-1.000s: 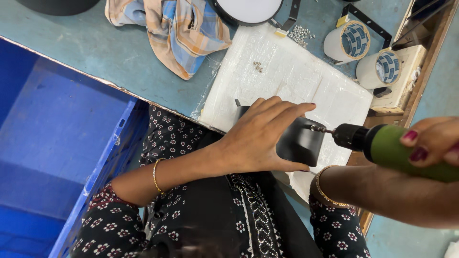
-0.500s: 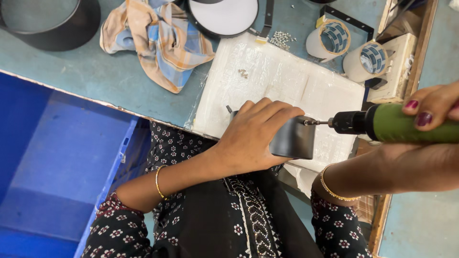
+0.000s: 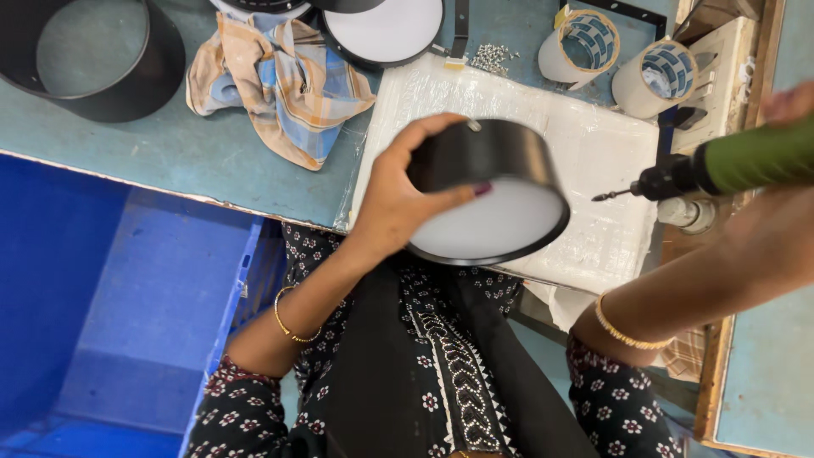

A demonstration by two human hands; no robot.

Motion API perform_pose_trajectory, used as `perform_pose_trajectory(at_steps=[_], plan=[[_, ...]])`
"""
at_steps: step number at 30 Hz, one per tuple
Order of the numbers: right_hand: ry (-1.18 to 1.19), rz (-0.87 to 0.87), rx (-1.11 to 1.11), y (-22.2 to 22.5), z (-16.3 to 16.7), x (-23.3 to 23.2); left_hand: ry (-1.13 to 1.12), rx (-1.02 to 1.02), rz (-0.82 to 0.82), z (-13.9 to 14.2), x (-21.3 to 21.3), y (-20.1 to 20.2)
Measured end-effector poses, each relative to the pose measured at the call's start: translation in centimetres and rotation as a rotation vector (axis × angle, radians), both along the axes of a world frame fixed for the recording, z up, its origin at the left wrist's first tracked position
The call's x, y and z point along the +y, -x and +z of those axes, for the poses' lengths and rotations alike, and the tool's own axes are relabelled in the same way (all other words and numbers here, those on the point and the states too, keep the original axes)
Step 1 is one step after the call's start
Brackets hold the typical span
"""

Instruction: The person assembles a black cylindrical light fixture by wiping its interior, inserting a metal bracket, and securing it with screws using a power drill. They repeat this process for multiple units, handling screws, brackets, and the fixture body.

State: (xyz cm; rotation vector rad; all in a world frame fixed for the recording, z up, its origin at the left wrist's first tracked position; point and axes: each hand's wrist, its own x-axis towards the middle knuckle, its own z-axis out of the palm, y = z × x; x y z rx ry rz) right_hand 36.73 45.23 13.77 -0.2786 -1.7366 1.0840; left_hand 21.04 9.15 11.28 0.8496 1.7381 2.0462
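While tilted in left hand (image 3: 398,199) closed grip: round black lamp housing (image 3: 487,191) w/ white diffuser face

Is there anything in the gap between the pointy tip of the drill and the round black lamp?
Nothing visible. The left hand holds the round black lamp above the white pad. The drill, in the right hand, points at it from the side, apart from it, with only bare pad showing beneath the gap.

Round black lamp housings w/ white face: 3, one (image 3: 487,191) held, one (image 3: 383,30) at top, one (image 3: 259,5) cut off; 1 big black ring (image 3: 89,59); 2 tape rolls (image 3: 579,47) (image 3: 657,78); 1 checked cloth (image 3: 284,80); 1 green power driver (image 3: 721,165); 1 screw pile (image 3: 494,58); 1 blue crate (image 3: 102,322).
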Motion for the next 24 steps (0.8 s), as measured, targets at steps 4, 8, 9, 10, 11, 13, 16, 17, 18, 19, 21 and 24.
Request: perform_pose_trajectory(at_steps=[4,8,9,10,11,13,16,17,18,19,21,24], plan=[[-0.281,-0.167,0.021,0.2,-1.6,-6.2,-0.377,-0.499,-0.088,-0.4,0.4,1.1],[0.094,0.141,-0.066,-0.8,-4.6,-13.0,-0.366,-0.698,-0.094,-0.5,1.1,1.2],[0.360,0.276,-0.101,-0.9,-5.5,-13.7,-0.347,-0.734,-0.094,-0.5,1.3,1.1],[0.566,0.515,-0.085,-2.2,-6.4,-15.1,-0.327,-0.768,-0.092,-0.6,1.5,1.1],[0.672,0.587,-0.047,-2.5,-7.1,-15.2,-0.294,-0.773,-0.114,-0.7,1.7,1.1],[0.787,0.648,-0.022,-2.9,-8.1,-14.9,-0.236,-0.781,-0.155,-1.0,2.1,1.4],[0.878,0.555,-0.022,-2.9,-8.6,-13.9,-0.119,-0.728,-0.207,-1.6,1.8,2.0],[0.948,0.487,0.001,-2.7,-8.6,-13.7,-0.134,-0.733,-0.243,-1.8,1.7,2.2],[1.018,0.420,0.023,-2.4,-8.6,-13.6,-0.148,-0.736,-0.278,-2.1,1.6,2.4],[1.038,0.419,0.038,-2.0,-8.6,-13.5,-0.163,-0.740,-0.311,-2.5,1.6,2.5],[1.079,0.417,0.067,-1.3,-8.8,-13.4,-0.152,-0.730,-0.287,-3.2,1.9,2.3],[1.092,0.382,0.053,-1.1,-9.9,-12.8,-0.140,-0.756,-0.268,-4.3,2.8,2.1]])
